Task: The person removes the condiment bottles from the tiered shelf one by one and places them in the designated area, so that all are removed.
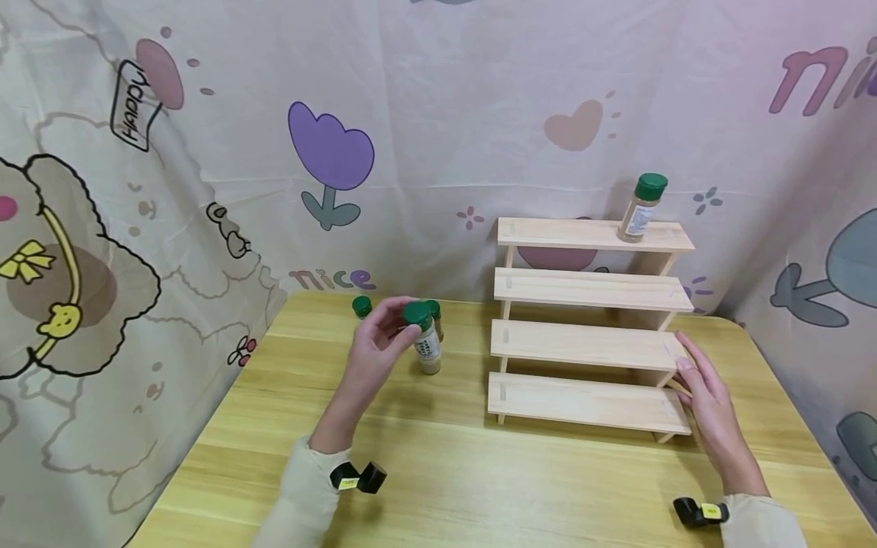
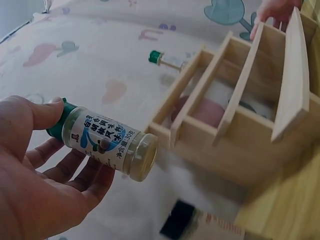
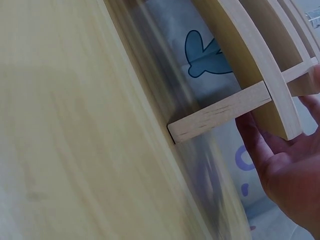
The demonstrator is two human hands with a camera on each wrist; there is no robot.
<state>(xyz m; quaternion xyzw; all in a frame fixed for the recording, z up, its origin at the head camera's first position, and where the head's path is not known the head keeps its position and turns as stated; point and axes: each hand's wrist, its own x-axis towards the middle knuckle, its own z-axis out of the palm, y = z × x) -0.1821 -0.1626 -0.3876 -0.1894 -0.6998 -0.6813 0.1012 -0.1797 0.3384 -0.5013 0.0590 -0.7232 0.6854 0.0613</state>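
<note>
My left hand (image 1: 380,339) pinches a spice jar (image 1: 428,352) by its green cap, above the table's left half. The left wrist view shows the clear jar (image 2: 107,142) tilted, with a white and blue label and pale powder inside. My right hand (image 1: 709,396) holds the right end of a four-step wooden display rack (image 1: 585,342) near its lower steps. In the right wrist view, fingers (image 3: 252,142) reach behind the lowest board's end. Another green-capped jar (image 1: 639,213) stands on the top step, toward the right.
Two more green-capped jars, one on the left (image 1: 361,307) and one on the right (image 1: 435,316), are partly hidden behind the left hand and its jar. The wooden table (image 1: 438,479) meets a printed cloth backdrop (image 1: 425,137) at its back edge.
</note>
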